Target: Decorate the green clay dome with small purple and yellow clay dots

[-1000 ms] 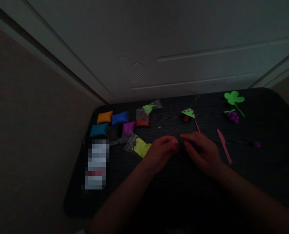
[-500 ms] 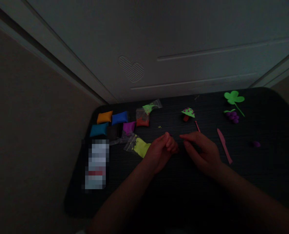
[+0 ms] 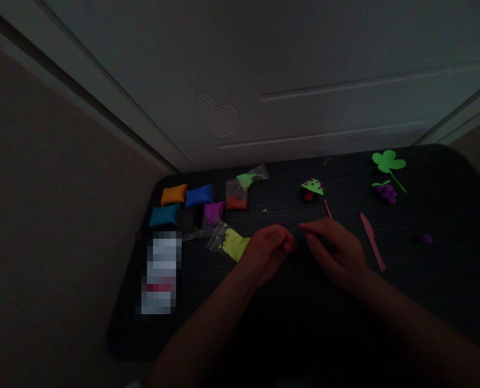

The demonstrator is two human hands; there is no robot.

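My left hand (image 3: 270, 250) is closed, its fingers curled in toward the thumb; whatever lies inside them is hidden. A small purple bit (image 3: 282, 223) shows just beyond its knuckles, and I cannot tell whether it touches the hand. To its right, my right hand (image 3: 339, 250) hovers with thumb and forefinger stretched out, tips a little apart, and nothing visible between them. The yellow clay bag (image 3: 235, 242) lies partly behind my left wrist. Beyond my right hand are a thin pink stick tool (image 3: 328, 208) and a clay mushroom (image 3: 313, 187) with a spotted green cap.
On the dark table (image 3: 224, 323), a pink plastic knife (image 3: 372, 241), a purple clay lump (image 3: 425, 238), clay grapes (image 3: 386, 193) and a green clover (image 3: 389, 161) lie right. Several clay packets, including a blue packet (image 3: 199, 196), and a blurred-out item (image 3: 161, 272) lie left. A white panel (image 3: 304, 118) stands behind.
The fingers of my left hand have shifted and turned slightly, uncovering more of the purple bit behind them. My right hand stays almost still.
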